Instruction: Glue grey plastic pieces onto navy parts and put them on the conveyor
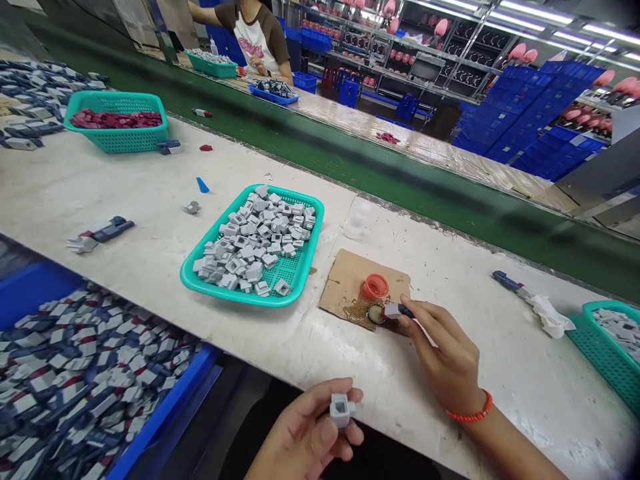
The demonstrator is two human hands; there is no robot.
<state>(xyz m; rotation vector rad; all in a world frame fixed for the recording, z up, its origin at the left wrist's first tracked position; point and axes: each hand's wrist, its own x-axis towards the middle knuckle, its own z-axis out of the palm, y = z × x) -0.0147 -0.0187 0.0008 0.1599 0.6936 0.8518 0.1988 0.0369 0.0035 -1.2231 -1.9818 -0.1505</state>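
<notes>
My left hand (310,427) pinches a small grey hollow plastic piece (341,409), its square opening facing up, at the table's front edge. Between thumb and fingers of my right hand (445,353) is a grey and navy plastic part (395,311). Its dark red end reaches a small round cap (375,313) holding something pale; whether they touch I cannot tell. Cap and red cup (376,286) stand on a piece of cardboard (345,273) wet with amber liquid. Left of the cardboard, a green basket (187,273) holds many similar grey pieces.
A blue bin (200,373) of assembled parts sits below the table at left. Another green basket (120,140) contains dark red pieces. At right lie a part with white tissue (550,313) and a green basket (595,360). Across the green belt (350,170) sits another person (257,40).
</notes>
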